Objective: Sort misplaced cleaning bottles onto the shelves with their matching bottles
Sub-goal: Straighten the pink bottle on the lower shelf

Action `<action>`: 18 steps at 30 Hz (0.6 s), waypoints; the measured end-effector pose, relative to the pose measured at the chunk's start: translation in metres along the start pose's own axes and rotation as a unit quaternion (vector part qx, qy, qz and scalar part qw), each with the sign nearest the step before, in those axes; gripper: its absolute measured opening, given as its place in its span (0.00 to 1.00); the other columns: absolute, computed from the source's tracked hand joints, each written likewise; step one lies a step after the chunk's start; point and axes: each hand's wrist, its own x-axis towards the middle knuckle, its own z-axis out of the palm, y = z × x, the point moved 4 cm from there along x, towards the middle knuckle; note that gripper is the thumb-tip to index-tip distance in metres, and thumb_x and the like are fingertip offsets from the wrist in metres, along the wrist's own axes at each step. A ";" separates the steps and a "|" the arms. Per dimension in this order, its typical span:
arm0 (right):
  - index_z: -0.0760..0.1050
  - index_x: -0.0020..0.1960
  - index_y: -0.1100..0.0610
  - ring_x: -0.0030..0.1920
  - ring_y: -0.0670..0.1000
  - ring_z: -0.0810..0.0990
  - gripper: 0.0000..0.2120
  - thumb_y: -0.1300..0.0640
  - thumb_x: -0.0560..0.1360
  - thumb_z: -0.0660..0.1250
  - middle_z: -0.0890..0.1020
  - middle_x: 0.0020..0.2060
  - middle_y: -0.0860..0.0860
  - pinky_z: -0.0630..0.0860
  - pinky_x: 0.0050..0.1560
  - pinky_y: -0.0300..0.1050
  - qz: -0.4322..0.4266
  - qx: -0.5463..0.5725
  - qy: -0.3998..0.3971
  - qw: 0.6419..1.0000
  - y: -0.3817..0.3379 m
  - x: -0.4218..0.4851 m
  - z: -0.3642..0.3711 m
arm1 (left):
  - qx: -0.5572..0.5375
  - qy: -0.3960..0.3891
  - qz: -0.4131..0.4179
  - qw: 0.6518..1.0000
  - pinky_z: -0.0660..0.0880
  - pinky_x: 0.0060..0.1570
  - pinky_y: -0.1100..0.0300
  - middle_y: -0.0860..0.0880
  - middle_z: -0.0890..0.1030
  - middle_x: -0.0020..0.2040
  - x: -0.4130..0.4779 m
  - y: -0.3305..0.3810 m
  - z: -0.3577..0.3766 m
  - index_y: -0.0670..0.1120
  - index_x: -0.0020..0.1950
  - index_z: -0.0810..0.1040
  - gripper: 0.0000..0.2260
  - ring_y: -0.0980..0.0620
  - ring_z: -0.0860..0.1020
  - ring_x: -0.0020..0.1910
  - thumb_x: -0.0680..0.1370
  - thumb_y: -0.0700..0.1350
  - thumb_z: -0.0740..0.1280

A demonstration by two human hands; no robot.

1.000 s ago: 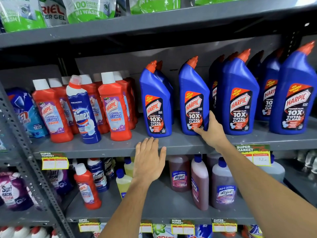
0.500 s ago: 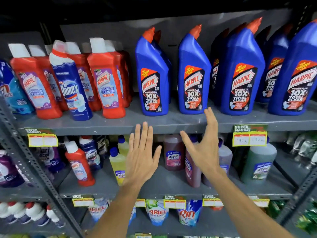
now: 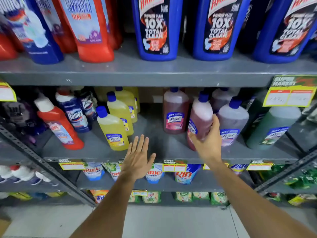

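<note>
Right hand on the pink bottle, left hand free.

My right hand (image 3: 206, 143) had its fingers (image 3: 215, 121) wrapped on the lower body of a tilted pink plastic bottle with a blue cap (image 3: 199, 117), which stood on the grey metal middle shelf (image 3: 154, 148) between a darker red-pink bottle (image 3: 175, 112) and a pale lilac one (image 3: 233, 121). My left hand (image 3: 138, 159) hovered flat with the fingers spread wide, holding nothing. I judged it best to grip low and firm, keep the bottle upright, and not push the neighbours; the red bottle with a white cap (image 3: 60, 124) beside the dark blue Domex bottles (image 3: 75, 115) looked misplaced too.
</note>
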 end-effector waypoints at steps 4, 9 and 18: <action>0.62 0.75 0.54 0.65 0.62 0.78 0.42 0.53 0.68 0.81 0.79 0.66 0.57 0.76 0.67 0.60 0.086 -0.020 0.005 0.996 0.027 0.013 0.013 | -0.010 -0.060 -0.012 0.998 0.42 0.78 0.47 0.44 0.43 0.82 0.006 -0.015 0.027 0.43 0.80 0.44 0.33 0.44 0.39 0.80 0.82 0.59 0.49; 0.66 0.68 0.58 0.61 0.64 0.80 0.36 0.50 0.68 0.80 0.82 0.60 0.60 0.77 0.62 0.62 0.096 -0.075 0.041 0.992 0.042 0.020 0.020 | 0.013 -0.078 -0.023 0.997 0.42 0.77 0.46 0.42 0.44 0.82 0.005 -0.025 0.048 0.43 0.80 0.44 0.31 0.41 0.43 0.80 0.83 0.58 0.48; 0.68 0.64 0.53 0.51 0.57 0.84 0.28 0.47 0.72 0.78 0.85 0.53 0.51 0.82 0.54 0.55 0.022 -0.094 -0.049 0.994 0.046 0.005 0.025 | -0.018 -0.054 -0.010 0.998 0.45 0.77 0.43 0.42 0.48 0.82 0.004 -0.029 0.055 0.43 0.81 0.48 0.31 0.40 0.46 0.80 0.83 0.59 0.47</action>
